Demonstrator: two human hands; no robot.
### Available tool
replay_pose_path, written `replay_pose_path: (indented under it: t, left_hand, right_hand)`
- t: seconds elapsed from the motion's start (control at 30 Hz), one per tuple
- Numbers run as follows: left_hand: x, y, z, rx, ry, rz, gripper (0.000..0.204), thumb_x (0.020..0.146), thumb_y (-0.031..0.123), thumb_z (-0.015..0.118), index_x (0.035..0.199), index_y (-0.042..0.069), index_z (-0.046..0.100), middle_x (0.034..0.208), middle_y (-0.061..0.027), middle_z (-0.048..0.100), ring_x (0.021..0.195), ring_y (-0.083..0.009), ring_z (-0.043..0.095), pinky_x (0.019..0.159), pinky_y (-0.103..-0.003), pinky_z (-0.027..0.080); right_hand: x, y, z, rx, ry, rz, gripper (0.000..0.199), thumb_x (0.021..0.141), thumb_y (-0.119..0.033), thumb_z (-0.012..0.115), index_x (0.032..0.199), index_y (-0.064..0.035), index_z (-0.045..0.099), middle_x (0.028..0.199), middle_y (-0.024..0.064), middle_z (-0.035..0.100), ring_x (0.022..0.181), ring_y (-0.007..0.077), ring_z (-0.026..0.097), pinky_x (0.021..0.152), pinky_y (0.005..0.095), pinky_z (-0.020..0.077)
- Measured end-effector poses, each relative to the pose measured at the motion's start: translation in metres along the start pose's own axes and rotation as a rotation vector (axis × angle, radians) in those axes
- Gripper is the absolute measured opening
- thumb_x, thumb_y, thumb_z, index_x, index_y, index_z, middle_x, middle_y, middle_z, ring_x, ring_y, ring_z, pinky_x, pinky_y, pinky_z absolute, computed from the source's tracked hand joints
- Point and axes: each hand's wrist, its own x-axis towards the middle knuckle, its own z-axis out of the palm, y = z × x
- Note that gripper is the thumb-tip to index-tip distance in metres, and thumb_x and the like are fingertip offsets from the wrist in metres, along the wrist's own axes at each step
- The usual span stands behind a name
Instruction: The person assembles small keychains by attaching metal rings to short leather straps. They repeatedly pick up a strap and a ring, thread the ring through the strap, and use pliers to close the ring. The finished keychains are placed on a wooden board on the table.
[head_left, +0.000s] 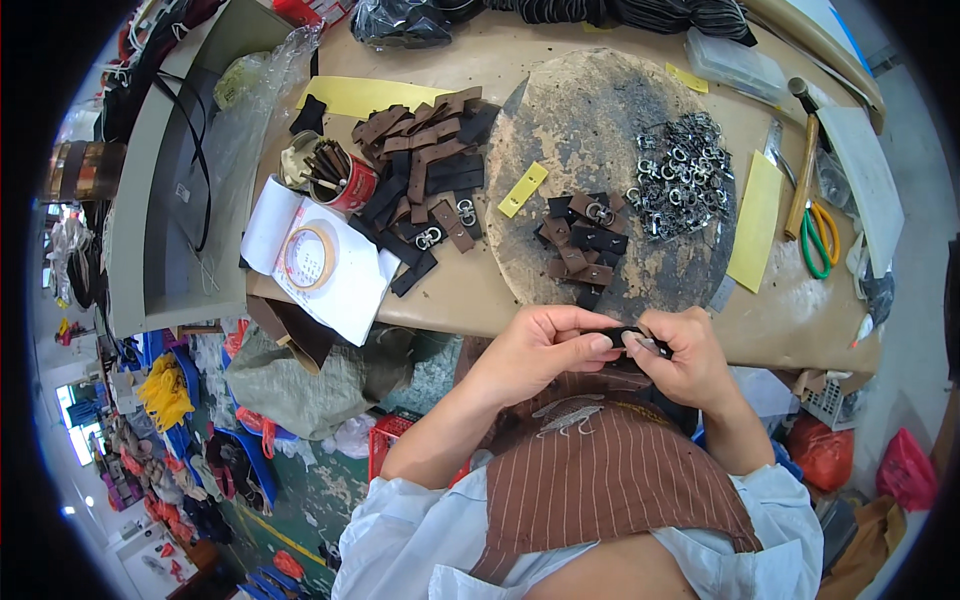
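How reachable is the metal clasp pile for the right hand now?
Probably yes: the round board between the right hand and the metal clasp pile looks open. But that hand pinches a dark strip, so may need freeing first.

Room opens between left straps [422, 165] and middle straps [598, 240]; metal clasps [685, 178] block the upper right.

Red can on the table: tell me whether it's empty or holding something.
Holding something: a bunch of thin brown rods sticks out of the can.
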Motion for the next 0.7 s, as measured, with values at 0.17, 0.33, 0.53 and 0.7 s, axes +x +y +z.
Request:
replay_pose_path:
  t: [0.17, 0.33, 0.53, 0.7]
  left_hand:
    - [-0.003, -0.002, 0.01, 0.202, 0.032, 0.138, 0.022, 0.086, 0.003, 0.057, 0.107, -0.003, 0.056, 0.093, -0.0094, 0.065, 0.087, -0.0131, 0.062, 0.076, -0.025, 0.051]
    - [0.005, -0.01, 0.015, 0.678, 0.264, 0.335, 0.024, 0.086, 0.002, 0.056, 0.11, -0.001, 0.054, 0.092, -0.007, 0.065, 0.088, -0.0099, 0.061, 0.076, -0.023, 0.048]
    - [0.032, 0.042, -0.038, 1.057, 0.671, 0.756, 0.028, 0.076, 0.007, 0.066, 0.101, -0.001, 0.057, 0.091, -0.016, 0.06, 0.083, -0.0267, 0.061, 0.071, -0.032, 0.048]
    - [0.049, 0.049, -0.055, 1.172, 0.862, 0.461, 0.031, 0.071, 0.005, 0.069, 0.099, 0.003, 0.056, 0.083, -0.0118, 0.057, 0.074, -0.0285, 0.058, 0.067, -0.035, 0.047]
  right_hand:
    - [-0.002, 0.006, 0.0, 0.168, -0.041, 0.087, 0.017, 0.079, -0.008, 0.058, 0.064, 0.0, 0.053, 0.049, 0.0054, 0.045, 0.044, 0.0081, 0.04, 0.042, 0.0265, 0.0315]
    - [0.003, 0.023, 0.01, 0.285, 0.073, 0.199, 0.024, 0.083, -0.014, 0.058, 0.064, 0.0008, 0.054, 0.049, -0.0023, 0.042, 0.05, 0.0027, 0.035, 0.042, 0.0247, 0.0288]
    - [0.039, 0.025, 0.004, 0.118, 0.085, 0.207, 0.018, 0.083, -0.017, 0.062, 0.082, 0.0011, 0.059, 0.061, 0.0009, 0.051, 0.059, 0.0058, 0.042, 0.051, 0.0252, 0.0372]
    - [0.039, 0.033, 0.014, 0.218, 0.289, 0.078, 0.022, 0.086, -0.013, 0.057, 0.103, 0.0007, 0.056, 0.064, -0.001, 0.052, 0.06, 0.0051, 0.047, 0.054, 0.022, 0.0386]
